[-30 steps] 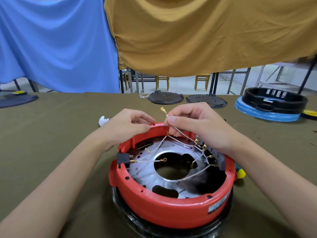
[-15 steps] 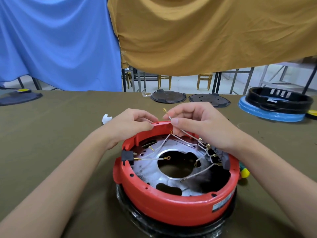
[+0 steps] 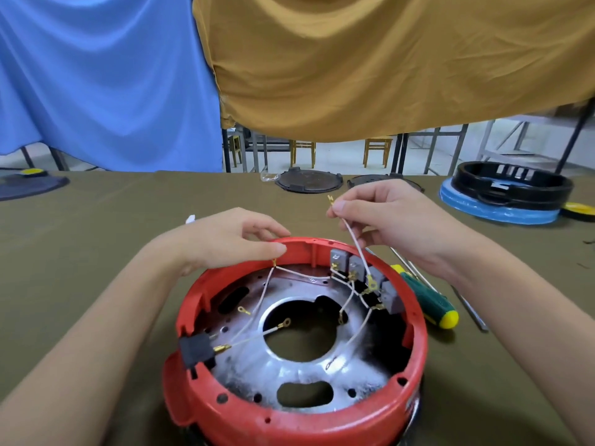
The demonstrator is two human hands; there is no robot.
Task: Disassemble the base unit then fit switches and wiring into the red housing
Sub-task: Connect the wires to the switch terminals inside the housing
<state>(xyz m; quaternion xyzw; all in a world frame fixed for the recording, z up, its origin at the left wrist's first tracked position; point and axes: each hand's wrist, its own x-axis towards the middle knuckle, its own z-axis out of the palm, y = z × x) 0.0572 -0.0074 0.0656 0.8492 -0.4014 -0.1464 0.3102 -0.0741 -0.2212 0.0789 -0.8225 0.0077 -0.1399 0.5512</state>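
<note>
Wiring is the work in hand: the red housing [image 3: 289, 410] sits near the middle of the green table [image 3: 96, 252], its metal plate [image 3: 302, 378] up, with a row of grey switches [image 3: 367, 278] set along the inside of its far right wall and a black plug block [image 3: 196, 349] at its near left rim.

Both hands are apart and each is pinched on wire; the left hand [image 3: 231, 239] holds a brass terminal [image 3: 274, 261] at the far rim, where two white leads meet; the right hand [image 3: 389, 217] is raised higher and further right, thumb and forefinger nipped on a white wire [image 3: 354, 243] just below its brass end, which pokes up past the fingertips.

That wire's long axis runs from the right hand down and to the right into the switches, so the free end lies above and a little to the left of them; the right hand is plainly the nearer one to the switches, and any seating of that terminal would, I judge, come from that side while the left steadies the slack.

Loose ring ends lie on the plate; a green screwdriver [image 3: 428, 304] rests just right of the housing.
</note>
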